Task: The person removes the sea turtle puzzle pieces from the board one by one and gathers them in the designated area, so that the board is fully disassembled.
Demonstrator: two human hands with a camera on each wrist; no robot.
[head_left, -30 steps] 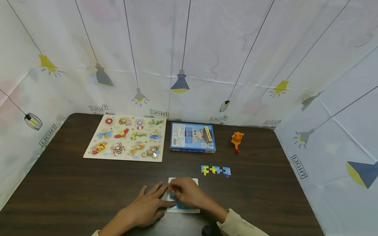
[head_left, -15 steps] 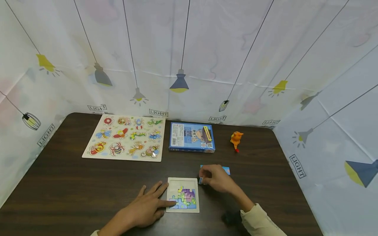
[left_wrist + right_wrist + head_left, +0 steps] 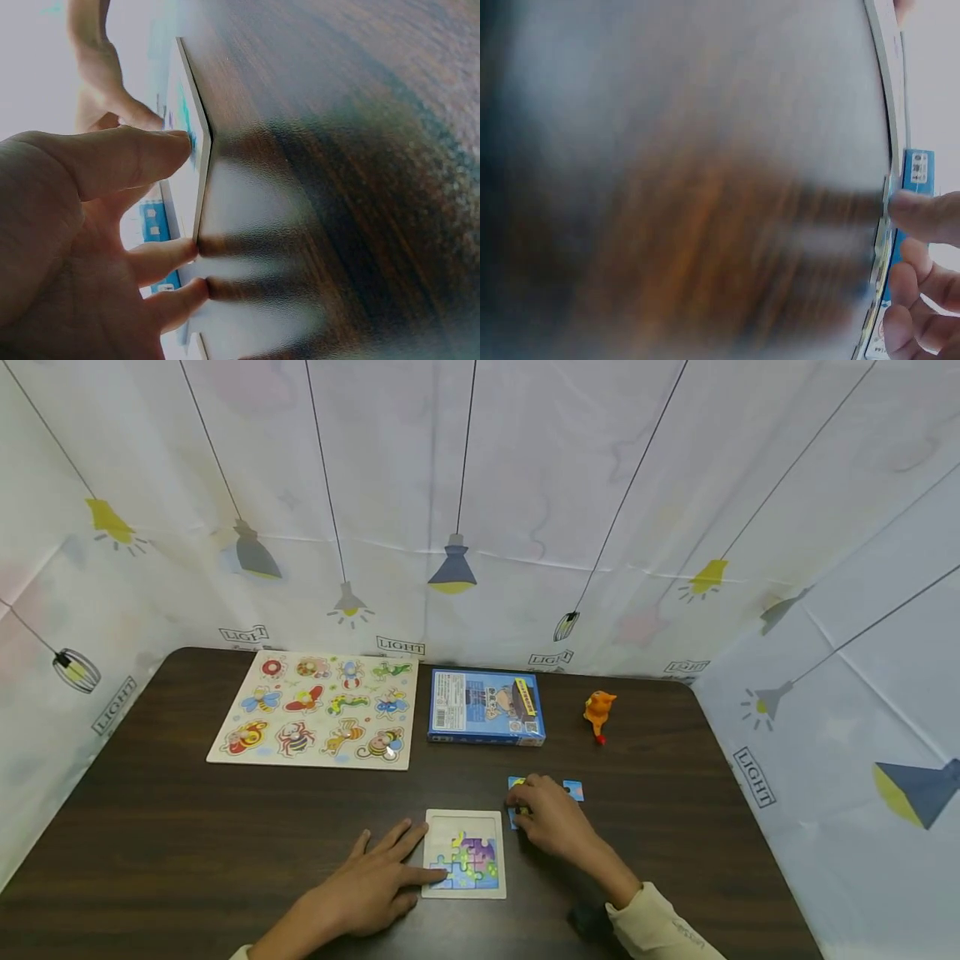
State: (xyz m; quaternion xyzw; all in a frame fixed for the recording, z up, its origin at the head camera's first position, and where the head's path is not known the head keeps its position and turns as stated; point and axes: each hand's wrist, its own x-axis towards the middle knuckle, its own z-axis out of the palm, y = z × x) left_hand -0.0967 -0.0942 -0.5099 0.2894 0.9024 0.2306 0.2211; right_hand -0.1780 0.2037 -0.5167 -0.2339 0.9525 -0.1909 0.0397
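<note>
My left hand [image 3: 372,885] lies spread beside a small pale-framed jigsaw tray [image 3: 438,823], index and middle fingers near its left edge. Its thumb presses the joined blue pieces [image 3: 463,881] in the tray's lower part. A purple patch of pieces [image 3: 476,850] sits above them. My right hand [image 3: 555,818] bends over loose jigsaw pieces [image 3: 513,821] right of the tray. In the right wrist view its thumb [image 3: 919,214] touches a flat blue piece, with the other fingers [image 3: 911,289] loosely bent and apart from it. Another loose blue piece [image 3: 573,790] lies past the knuckles.
A wooden board with insect pictures [image 3: 315,708] lies at the back left. Beside it is a blue box [image 3: 486,707]. A small orange toy figure [image 3: 598,714] stands at the back right of the dark table [image 3: 150,843]. A lamp-patterned curtain [image 3: 570,527] hangs behind.
My right hand moved from the tray out to the right with a jigsaw piece and set it down below the other loose pieces. The left hand has stayed put.
</note>
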